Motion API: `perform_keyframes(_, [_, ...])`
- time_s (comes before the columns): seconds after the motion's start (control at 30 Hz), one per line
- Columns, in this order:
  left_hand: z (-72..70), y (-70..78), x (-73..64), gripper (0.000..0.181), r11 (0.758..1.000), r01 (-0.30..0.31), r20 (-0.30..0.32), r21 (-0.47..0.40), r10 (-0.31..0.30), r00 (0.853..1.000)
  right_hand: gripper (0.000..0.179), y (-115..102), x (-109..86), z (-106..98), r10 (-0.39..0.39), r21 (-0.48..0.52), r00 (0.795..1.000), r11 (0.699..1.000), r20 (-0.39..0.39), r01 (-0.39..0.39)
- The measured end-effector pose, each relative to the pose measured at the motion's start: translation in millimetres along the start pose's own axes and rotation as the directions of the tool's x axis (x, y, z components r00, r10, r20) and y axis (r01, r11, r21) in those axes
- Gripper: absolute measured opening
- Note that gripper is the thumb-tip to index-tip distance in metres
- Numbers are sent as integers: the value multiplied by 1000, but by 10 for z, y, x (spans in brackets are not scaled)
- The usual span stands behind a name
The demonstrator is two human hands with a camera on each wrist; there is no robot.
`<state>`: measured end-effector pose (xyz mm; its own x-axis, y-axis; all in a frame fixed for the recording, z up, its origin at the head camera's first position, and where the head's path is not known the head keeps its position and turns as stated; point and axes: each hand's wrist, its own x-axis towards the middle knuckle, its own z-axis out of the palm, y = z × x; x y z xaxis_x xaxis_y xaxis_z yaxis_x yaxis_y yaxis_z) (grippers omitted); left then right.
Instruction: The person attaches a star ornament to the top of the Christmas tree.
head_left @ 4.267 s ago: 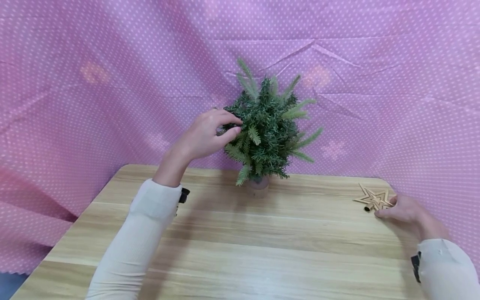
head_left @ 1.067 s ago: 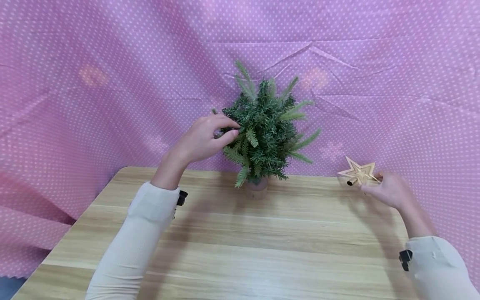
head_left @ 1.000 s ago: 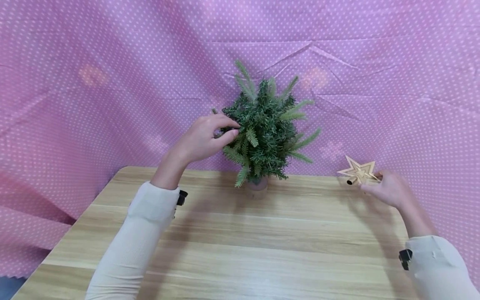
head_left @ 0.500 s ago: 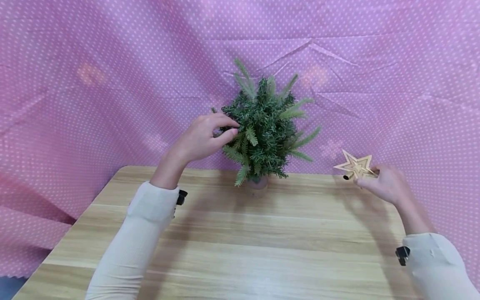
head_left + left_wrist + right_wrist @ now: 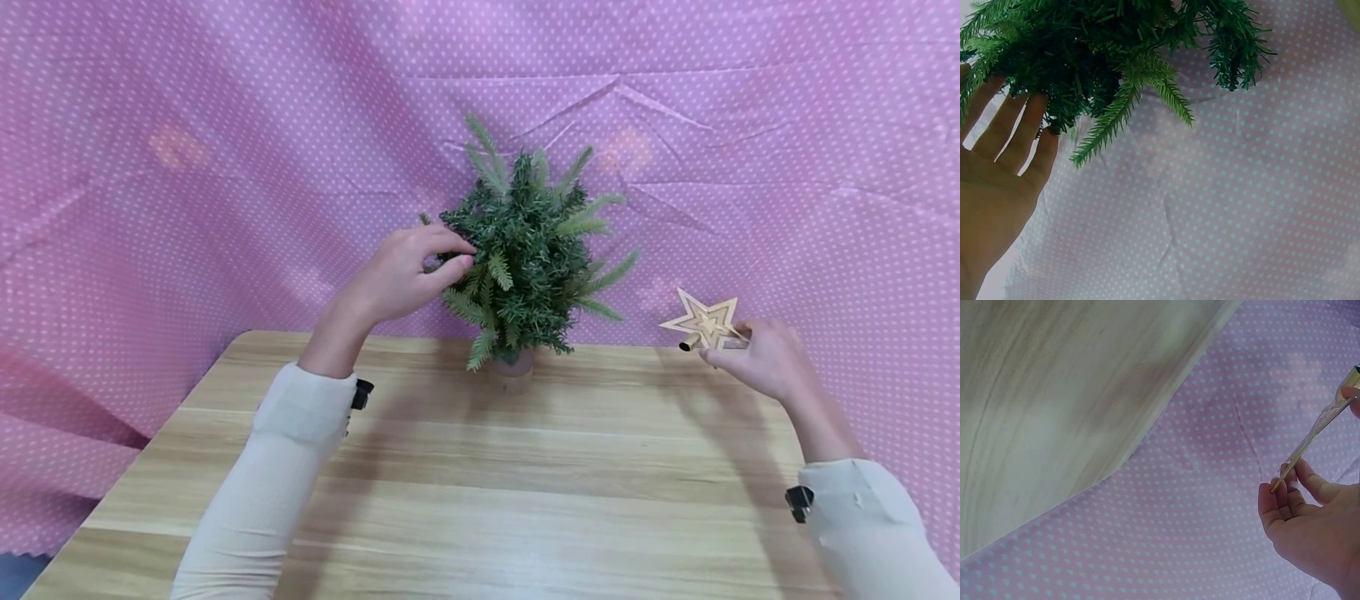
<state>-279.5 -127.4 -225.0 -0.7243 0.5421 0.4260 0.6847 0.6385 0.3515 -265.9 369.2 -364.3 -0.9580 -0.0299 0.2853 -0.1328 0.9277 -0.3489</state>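
As judged from the head view, only partway along: seemingly lifted clear of the surface [image 5: 570, 483], a gold star [image 5: 707, 322], but not yet joined to the tree [image 5: 525, 242]. Probably left to do: carrying across and fitting on, perhaps at the top, to guess from the short tube [image 5: 687, 342] at the star's lower left. Star over towards the right, seen against the pink dotted backdrop [image 5: 300, 125], well apart from the tree; whether above the back edge or past it, cannot tell. Pinched in the right hand [image 5: 768, 358], fingers [image 5: 1279, 500] narrow on the thin edge. Five-pointed, flat, with nested cut-out outlines; face turned up to the head view, nearly edge-on at the right wrist. Tree upright on a pale base [image 5: 515, 381], dense and dark green, with lighter sprigs [image 5: 611, 273] fanning out unevenly. Left hand [image 5: 408, 265] at the tree's left side, fingers [image 5: 1020, 137] slightly spread into the needles in the left wrist view; whether pinching a branch between thumb and forefinger, cannot tell.
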Motion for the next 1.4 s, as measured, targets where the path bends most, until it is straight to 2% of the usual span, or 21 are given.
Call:
perform_keyframes(0.23, [0,-4,-17,37,1000,24,12,-3,-24,1000,72,-70,25,-21,-26,-21,999,999,-45,25])
perform_keyframes(0.57, [-2,-2,-20,37,1000,18,3,-14,-18,1000,71,-197,69,-86,-36,-9,996,999,-84,35])
perform_keyframes(0.8, [0,-8,-13,37,1000,0,-4,-10,0,1000,62,-278,118,-147,-68,-4,990,998,-124,68])
perform_keyframes(1.23, [14,-22,-15,36,1000,-5,-12,-2,5,1000,69,-416,154,-234,-50,19,993,998,-107,53])
perform_keyframes(1.4, [16,-17,-17,37,1000,16,0,-9,-16,1000,70,-473,167,-268,-40,32,993,999,-111,44])
